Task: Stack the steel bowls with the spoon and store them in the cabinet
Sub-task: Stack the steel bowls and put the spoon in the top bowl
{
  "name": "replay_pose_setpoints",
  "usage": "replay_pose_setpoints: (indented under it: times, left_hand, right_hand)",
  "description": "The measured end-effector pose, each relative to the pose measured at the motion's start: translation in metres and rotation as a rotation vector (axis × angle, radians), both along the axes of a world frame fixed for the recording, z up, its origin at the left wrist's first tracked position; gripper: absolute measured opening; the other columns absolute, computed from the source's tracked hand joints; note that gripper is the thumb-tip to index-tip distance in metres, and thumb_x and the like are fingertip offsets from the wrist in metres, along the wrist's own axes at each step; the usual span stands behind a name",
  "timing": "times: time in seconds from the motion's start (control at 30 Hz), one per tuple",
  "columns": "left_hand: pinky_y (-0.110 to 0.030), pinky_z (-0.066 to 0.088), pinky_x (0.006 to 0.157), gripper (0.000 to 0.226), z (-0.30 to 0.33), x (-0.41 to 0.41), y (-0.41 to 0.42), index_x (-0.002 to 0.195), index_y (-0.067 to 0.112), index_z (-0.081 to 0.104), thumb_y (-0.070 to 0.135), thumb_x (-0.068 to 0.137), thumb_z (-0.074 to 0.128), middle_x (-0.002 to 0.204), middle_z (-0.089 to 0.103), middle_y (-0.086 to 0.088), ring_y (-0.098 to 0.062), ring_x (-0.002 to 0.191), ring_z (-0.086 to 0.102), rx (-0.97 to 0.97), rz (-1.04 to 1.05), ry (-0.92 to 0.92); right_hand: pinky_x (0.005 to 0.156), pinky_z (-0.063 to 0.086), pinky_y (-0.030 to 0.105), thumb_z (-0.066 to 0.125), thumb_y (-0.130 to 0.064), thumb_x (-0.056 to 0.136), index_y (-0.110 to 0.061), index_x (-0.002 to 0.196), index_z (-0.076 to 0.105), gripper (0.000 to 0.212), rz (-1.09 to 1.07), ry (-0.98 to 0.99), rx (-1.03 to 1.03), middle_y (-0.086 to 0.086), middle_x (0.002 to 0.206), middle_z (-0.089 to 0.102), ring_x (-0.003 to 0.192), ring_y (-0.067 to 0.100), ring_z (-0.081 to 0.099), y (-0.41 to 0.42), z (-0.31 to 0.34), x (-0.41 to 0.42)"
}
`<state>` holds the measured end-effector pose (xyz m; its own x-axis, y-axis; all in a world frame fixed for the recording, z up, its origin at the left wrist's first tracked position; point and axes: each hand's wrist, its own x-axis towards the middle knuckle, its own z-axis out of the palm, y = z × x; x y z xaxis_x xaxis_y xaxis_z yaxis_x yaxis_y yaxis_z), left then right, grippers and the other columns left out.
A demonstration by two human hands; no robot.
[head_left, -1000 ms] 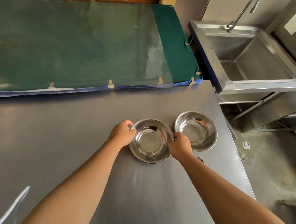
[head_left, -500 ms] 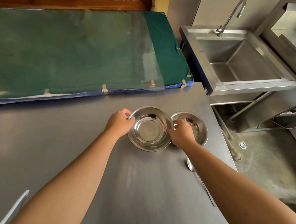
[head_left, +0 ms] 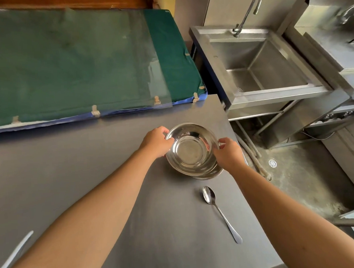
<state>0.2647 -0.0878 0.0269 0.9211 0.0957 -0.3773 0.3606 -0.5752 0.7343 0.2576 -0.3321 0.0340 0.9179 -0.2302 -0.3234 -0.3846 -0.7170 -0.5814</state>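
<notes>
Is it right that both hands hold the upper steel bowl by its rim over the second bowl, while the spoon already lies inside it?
Not quite. The head view shows the spoon lying on the steel counter, nearer the person than the bowls, not inside. The rest holds: the left hand and right hand hold the upper bowl by its rim over the second bowl.

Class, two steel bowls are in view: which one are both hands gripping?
The upper bowl, held at its rim by the left hand and right hand. The lower bowl shows only as a sliver beneath it.
</notes>
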Motion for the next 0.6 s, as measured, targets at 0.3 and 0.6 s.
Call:
replay_pose_setpoints:
  times: [0.3,0.6]
  left_hand:
    - [-0.048,0.060,0.081,0.037,-0.026,0.011,-0.033,0.118,0.020,0.063,0.015,0.082,0.060,0.107,0.070,-0.006,-0.032,0.086,0.069,0.018,-0.071,0.061]
    - [-0.037,0.050,0.094,0.052,-0.041,0.007,-0.045,0.133,0.015,0.061,0.002,0.082,0.060,0.125,0.064,-0.013,-0.033,0.112,0.060,0.126,-0.114,0.015]
  right_hand:
    - [0.070,0.057,0.033,0.064,-0.020,0.095,-0.013,0.141,0.054,0.048,-0.033,0.050,-0.019,0.006,0.119,0.069,0.089,0.020,0.065,-0.028,-0.018,0.008]
    - [0.089,0.059,0.045,0.060,-0.012,0.094,-0.014,0.140,0.054,0.047,0.000,0.070,-0.020,0.011,0.131,0.062,0.110,0.028,0.063,-0.036,-0.034,0.008]
